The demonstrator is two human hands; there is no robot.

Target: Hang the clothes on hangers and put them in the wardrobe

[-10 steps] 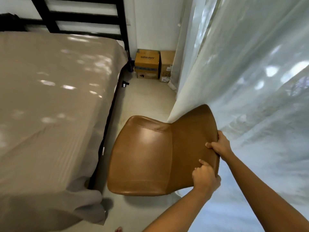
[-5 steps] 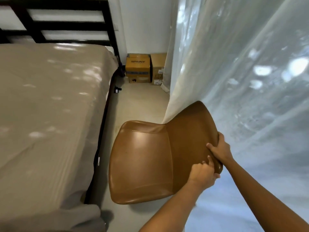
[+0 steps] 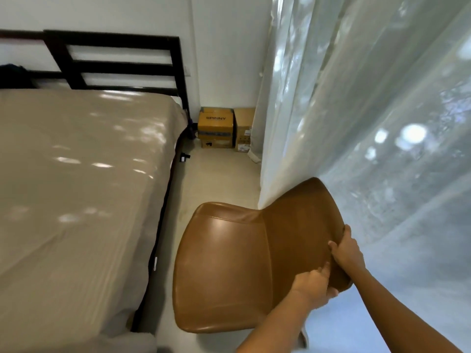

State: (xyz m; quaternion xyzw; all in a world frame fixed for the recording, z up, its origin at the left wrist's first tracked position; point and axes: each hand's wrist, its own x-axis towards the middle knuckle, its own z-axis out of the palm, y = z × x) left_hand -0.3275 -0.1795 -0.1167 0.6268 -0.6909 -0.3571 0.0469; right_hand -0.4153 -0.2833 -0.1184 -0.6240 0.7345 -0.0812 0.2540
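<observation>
A brown leather chair [image 3: 229, 266] stands on the floor between the bed and the curtain, seat toward the bed. Both of my hands hold the top edge of its backrest. My left hand [image 3: 314, 286] grips the nearer part of the edge, thumb on the front face. My right hand [image 3: 348, 252] grips the edge just beyond it, fingers curled over the back. No clothes, hangers or wardrobe are in view.
A bed with a beige sheet [image 3: 76, 187] and a dark slatted headboard [image 3: 114, 62] fills the left. A sheer white curtain [image 3: 369, 110] hangs along the right. Two cardboard boxes [image 3: 216, 127] sit in the far corner. A strip of pale floor [image 3: 216, 174] runs between bed and curtain.
The view has tilted upward, showing more headboard and wall. The chair has shifted slightly and both hands keep their hold on the backrest, now closer together.
</observation>
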